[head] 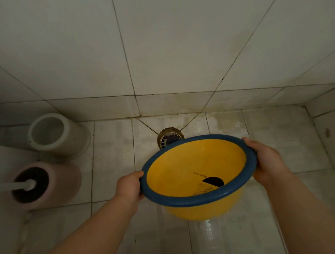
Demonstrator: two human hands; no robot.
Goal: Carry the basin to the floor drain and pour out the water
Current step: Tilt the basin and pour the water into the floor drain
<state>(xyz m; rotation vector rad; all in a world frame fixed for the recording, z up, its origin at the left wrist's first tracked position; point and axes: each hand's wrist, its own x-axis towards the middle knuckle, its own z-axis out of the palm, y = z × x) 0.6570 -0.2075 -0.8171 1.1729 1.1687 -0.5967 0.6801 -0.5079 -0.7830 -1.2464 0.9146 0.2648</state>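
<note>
A: Head view first: what do we have in our hands?

B: We hold a yellow basin (195, 164) with a blue rim, tilted so its far edge dips toward the wall. Our left hand (130, 187) is clamped on the rim at the near left, thumb over the top edge. Our right hand (268, 159) is wrapped around the rim at the far right, fingers curled underneath out of sight.

A: And where is the basin relative to the drain?

B: It hangs in the air above the tiled floor (114, 148), just in front of the floor drain (170, 137). The far rim overlaps the drain's near edge from our viewpoint. The drain sits in the corner where the floor meets the tiled wall (83, 53).

A: Can we see water inside?

B: We cannot tell; the yellow inside shows a dark half-round mark and some small print near the bottom.

A: Anything else nearby?

B: To the left stand a white container (57, 131), open-topped, and nearer to us a pinkish holder (69, 181) with a toilet brush (21, 186) in it, well apart from the basin.
</note>
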